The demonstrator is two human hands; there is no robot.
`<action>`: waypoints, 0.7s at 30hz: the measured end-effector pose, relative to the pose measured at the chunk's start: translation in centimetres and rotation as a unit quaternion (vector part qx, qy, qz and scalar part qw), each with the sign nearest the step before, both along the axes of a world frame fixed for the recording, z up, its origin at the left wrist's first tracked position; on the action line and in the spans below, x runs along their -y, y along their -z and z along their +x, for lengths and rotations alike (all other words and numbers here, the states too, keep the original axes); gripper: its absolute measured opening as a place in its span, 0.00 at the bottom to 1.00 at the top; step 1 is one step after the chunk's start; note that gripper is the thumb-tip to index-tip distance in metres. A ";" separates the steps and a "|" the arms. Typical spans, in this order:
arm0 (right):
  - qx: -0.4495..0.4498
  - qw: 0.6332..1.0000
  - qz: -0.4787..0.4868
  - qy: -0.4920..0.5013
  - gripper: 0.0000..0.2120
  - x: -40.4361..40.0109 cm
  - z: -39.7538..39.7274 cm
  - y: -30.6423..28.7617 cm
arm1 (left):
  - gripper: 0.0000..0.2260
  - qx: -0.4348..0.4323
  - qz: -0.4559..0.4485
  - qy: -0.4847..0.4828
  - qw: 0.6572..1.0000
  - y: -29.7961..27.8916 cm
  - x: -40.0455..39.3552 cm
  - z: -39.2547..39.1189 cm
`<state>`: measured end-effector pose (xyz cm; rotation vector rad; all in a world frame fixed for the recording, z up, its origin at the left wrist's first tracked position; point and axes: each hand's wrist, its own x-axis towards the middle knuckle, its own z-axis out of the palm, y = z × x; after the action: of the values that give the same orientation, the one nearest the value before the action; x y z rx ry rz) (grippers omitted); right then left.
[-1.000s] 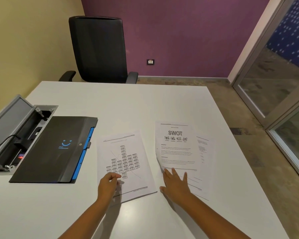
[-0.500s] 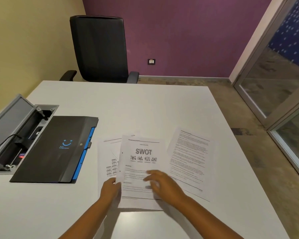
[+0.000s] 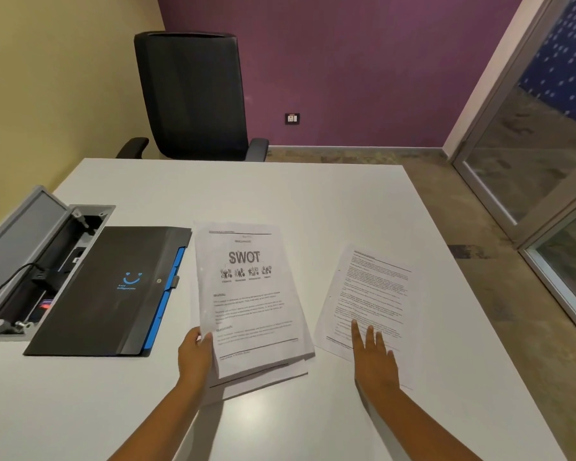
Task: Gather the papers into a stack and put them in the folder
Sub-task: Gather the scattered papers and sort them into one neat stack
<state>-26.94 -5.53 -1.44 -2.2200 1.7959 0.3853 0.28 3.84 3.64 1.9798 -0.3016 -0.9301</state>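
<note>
The SWOT sheet lies on top of another sheet on the white table, the two forming a small stack. My left hand grips this stack at its lower left corner, thumb on top. A text-filled sheet lies alone to the right. My right hand rests flat on its lower edge with fingers straight and spread. The black folder with blue tabs lies shut to the left of the stack, apart from both hands.
An open grey cable box with plugs is sunk into the table's left edge, touching the folder. A black office chair stands at the far side. The table's right edge drops to the floor beside a glass door.
My right hand slid the SWOT sheet left onto the chart sheet, let go, and moved right onto the text sheet. My left hand now grips the two stacked sheets.
</note>
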 end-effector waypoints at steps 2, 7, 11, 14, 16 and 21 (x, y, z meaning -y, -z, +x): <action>-0.004 1.000 0.009 0.003 0.38 -0.3 0.2 0.1 | 0.11 -0.012 0.015 0.000 1.000 0.2 0.0 0.2; 0.033 0.999 -0.025 0.025 0.33 -0.4 0.6 0.7 | 0.05 -0.065 0.054 0.046 0.995 0.8 -0.8 -0.3; -0.014 0.999 0.025 0.030 0.47 -0.9 0.2 1.0 | 0.04 -0.073 0.059 0.044 0.995 1.3 -1.3 -0.2; 0.007 0.998 0.042 0.035 0.39 -0.9 0.3 0.8 | 0.03 -0.069 0.060 0.048 0.995 1.2 -1.3 -0.3; 0.026 0.998 0.037 0.036 0.39 -0.7 0.2 0.7 | 0.04 -0.069 0.056 0.050 0.995 1.1 -1.2 -0.4; 0.050 0.998 0.012 0.041 0.35 -0.6 0.2 0.5 | 0.04 -0.067 0.049 0.053 0.995 1.0 -1.0 -0.8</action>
<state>-26.71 -4.93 -1.93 -2.1023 1.8150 0.2723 -0.50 4.84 2.68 1.9942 -0.2906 -1.1597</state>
